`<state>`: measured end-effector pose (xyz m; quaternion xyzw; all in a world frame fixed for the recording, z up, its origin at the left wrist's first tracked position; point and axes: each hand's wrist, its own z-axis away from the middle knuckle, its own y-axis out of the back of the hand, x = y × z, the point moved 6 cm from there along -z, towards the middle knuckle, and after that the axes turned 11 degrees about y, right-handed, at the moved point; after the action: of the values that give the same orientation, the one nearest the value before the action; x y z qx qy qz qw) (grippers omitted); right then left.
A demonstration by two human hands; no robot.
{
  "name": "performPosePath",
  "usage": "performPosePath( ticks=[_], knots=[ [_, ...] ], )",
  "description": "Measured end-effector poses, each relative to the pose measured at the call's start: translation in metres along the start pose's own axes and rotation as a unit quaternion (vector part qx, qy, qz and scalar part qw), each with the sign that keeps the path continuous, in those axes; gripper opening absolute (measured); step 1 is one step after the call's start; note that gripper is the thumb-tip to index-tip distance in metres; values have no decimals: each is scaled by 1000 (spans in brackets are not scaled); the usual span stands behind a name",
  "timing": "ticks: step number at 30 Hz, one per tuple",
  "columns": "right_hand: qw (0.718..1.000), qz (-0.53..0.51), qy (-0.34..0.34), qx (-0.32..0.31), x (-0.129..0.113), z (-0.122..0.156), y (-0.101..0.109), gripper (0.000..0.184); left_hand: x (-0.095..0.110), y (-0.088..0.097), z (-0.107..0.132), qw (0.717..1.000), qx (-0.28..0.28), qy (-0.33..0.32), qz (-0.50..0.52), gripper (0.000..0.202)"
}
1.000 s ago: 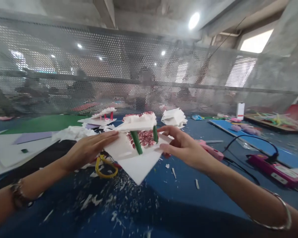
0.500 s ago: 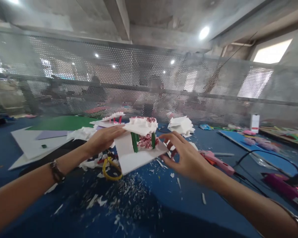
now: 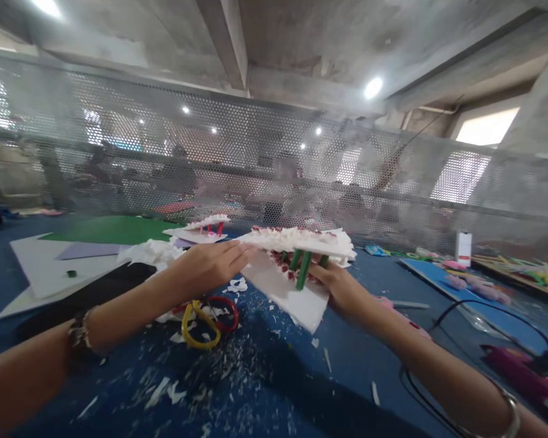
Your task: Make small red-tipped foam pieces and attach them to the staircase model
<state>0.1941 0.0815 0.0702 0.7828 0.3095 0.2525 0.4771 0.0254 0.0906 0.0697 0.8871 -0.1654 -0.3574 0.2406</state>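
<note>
A small white foam-board model is held tilted above the table. Its flat base joins a white, ragged-edged roof through green posts, with dark red bits on both layers. My left hand has its fingers together at the model's left edge. At the right side, my right hand grips the model, its fingertips hidden behind the posts and base. Scissors with yellow and red handles lie below my left hand, among white scraps.
A second model with red posts stands behind, near a green sheet and white boards. At right are a pink glue gun, a purple glue gun, cables, a blue board and an upright phone.
The model has turned and shifted right, so its base corner now points toward me at right. My right hand has closed on it from apart fingers; my left hand moved right along its edge.
</note>
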Motion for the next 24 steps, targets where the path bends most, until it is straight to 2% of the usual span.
performPosePath(
  ticks=[4,10,14,16,24],
  knots=[
    [997,-72,12,7,2,-5,4,40,-5,-2,-1,999,-27,20,20,40],
    [995,-88,41,22,7,-15,4,41,-13,-6,-3,997,-65,18,27,40],
    [991,-116,61,27,12,-25,1,36,-26,-11,-2,989,-109,14,98,28],
    [990,-121,61,27,17,-28,-2,34,-33,-11,-1,986,-109,16,127,26],
    [996,-74,39,33,40,-35,9,41,-49,-29,4,989,-121,57,62,34]
  ],
)
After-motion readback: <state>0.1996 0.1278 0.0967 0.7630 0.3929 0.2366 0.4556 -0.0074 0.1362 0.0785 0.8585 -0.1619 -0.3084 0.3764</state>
